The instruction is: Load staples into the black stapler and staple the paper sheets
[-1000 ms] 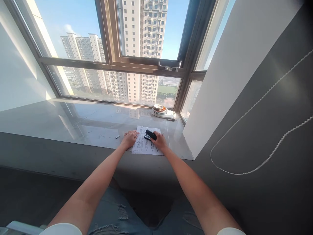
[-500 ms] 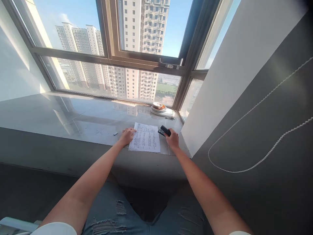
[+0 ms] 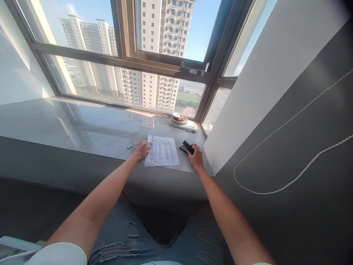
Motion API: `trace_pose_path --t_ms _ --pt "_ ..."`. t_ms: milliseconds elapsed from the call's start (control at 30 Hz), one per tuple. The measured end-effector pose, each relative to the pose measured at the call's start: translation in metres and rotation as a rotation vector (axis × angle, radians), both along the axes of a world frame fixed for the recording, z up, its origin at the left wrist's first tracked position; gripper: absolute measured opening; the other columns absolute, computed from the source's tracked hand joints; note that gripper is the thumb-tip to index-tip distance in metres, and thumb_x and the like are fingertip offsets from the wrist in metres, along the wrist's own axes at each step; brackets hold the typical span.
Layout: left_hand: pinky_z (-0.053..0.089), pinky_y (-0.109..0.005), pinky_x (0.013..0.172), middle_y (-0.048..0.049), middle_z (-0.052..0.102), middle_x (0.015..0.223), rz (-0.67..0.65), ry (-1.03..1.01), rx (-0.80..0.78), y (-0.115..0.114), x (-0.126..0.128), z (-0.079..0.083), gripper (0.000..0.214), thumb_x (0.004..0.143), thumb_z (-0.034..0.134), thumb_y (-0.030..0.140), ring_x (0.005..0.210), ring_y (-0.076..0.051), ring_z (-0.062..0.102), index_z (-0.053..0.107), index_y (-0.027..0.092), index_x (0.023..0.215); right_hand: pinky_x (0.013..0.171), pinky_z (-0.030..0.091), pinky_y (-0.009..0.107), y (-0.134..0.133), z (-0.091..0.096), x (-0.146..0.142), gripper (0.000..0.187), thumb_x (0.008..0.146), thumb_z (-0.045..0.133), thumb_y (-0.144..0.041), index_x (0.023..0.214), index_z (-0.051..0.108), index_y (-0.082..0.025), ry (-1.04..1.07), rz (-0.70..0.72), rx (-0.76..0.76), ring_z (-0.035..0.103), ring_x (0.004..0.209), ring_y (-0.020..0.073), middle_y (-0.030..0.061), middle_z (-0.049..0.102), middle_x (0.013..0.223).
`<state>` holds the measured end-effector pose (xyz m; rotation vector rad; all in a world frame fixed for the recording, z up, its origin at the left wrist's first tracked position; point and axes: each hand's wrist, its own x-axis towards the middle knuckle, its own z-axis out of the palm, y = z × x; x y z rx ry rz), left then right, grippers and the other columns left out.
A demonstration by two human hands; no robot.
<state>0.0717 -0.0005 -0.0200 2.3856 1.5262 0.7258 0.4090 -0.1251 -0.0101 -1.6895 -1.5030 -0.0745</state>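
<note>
Printed sheets of paper (image 3: 162, 151) lie in a small, slightly uneven stack on the window ledge, close to its front edge. My left hand (image 3: 142, 149) rests on the left edge of the sheets, its fingers stretched over the paper. To the right of the sheets, a black stapler (image 3: 188, 147) is gripped in my right hand (image 3: 196, 157). Its jaws are apart and point toward the paper, with a narrow gap between them and the sheets. Left of my left hand lies a small whitish piece (image 3: 129, 147), too small to name.
A stack of round and oval dish-like items (image 3: 182, 122) stands by the window corner, with a small dark object (image 3: 191, 131) in front. Small dark bits (image 3: 107, 145) lie on the ledge (image 3: 68, 136). A beaded cord (image 3: 264, 193) hangs at the right wall.
The sheets have shifted slightly left together with my left hand. The stapler in my right hand has drawn a little to the right, away from the paper. The view has tilted slightly.
</note>
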Motion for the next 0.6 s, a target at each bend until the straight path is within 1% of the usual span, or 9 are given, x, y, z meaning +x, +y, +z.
trace_pose_path --t_ms 100,200,300,433,533,600 --pt "0.038 -0.050 0.113 -0.0130 0.062 0.137 -0.085 -0.072 -0.018 0.001 -0.004 0.002 0.042 0.091 0.046 0.019 0.129 -0.032 0.055 0.071 0.021 0.124 0.093 0.048 0.044 0.000 -0.002 0.000 0.036 0.095 0.053 -0.035 0.128 0.056 -0.019 -0.023 0.016 -0.025 0.057 0.108 0.0316 0.0143 0.064 0.116" --pt "0.045 -0.043 0.109 -0.0123 0.060 0.138 -0.164 -0.194 -0.052 -0.001 -0.007 0.007 0.046 0.090 0.044 0.015 0.125 -0.028 0.057 0.068 0.018 0.129 0.092 0.049 0.043 0.000 -0.004 0.000 0.039 0.096 0.051 -0.031 0.133 0.053 -0.018 -0.045 0.069 -0.055 0.056 0.110 0.0313 0.0143 0.064 0.119" --pt "0.048 -0.042 0.108 -0.0136 0.055 0.141 -0.176 -0.321 -0.065 -0.005 -0.008 0.013 0.047 0.090 0.044 0.013 0.125 -0.026 0.057 0.065 0.015 0.131 0.090 0.049 0.042 0.000 -0.003 -0.001 0.039 0.097 0.050 -0.028 0.135 0.051 -0.018 -0.090 0.087 -0.075 0.055 0.110 0.0308 0.0140 0.063 0.120" --pt "0.055 -0.038 0.102 -0.0133 0.048 0.146 -0.154 -0.468 -0.061 -0.008 -0.010 0.018 0.046 0.092 0.043 0.014 0.126 -0.023 0.056 0.061 0.015 0.134 0.087 0.049 0.041 -0.001 -0.001 -0.005 0.038 0.099 0.047 -0.026 0.136 0.050 -0.019 -0.150 0.053 -0.117 0.055 0.110 0.0307 0.0142 0.062 0.119" --pt "0.056 -0.035 0.100 -0.0126 0.048 0.146 -0.146 -0.488 -0.055 -0.007 -0.013 0.018 0.044 0.092 0.044 0.015 0.128 -0.022 0.054 0.059 0.016 0.134 0.086 0.049 0.040 -0.003 0.000 -0.008 0.036 0.099 0.046 -0.025 0.135 0.049 -0.019 -0.177 0.029 -0.139 0.054 0.112 0.0310 0.0143 0.061 0.121" --pt "0.055 -0.034 0.100 -0.0125 0.048 0.146 -0.160 -0.481 -0.064 -0.005 -0.015 0.017 0.043 0.093 0.045 0.016 0.126 -0.022 0.055 0.059 0.016 0.134 0.086 0.048 0.040 -0.005 0.001 -0.010 0.035 0.100 0.046 -0.025 0.135 0.048 -0.020 -0.204 0.050 -0.146 0.054 0.111 0.0309 0.0138 0.062 0.121"
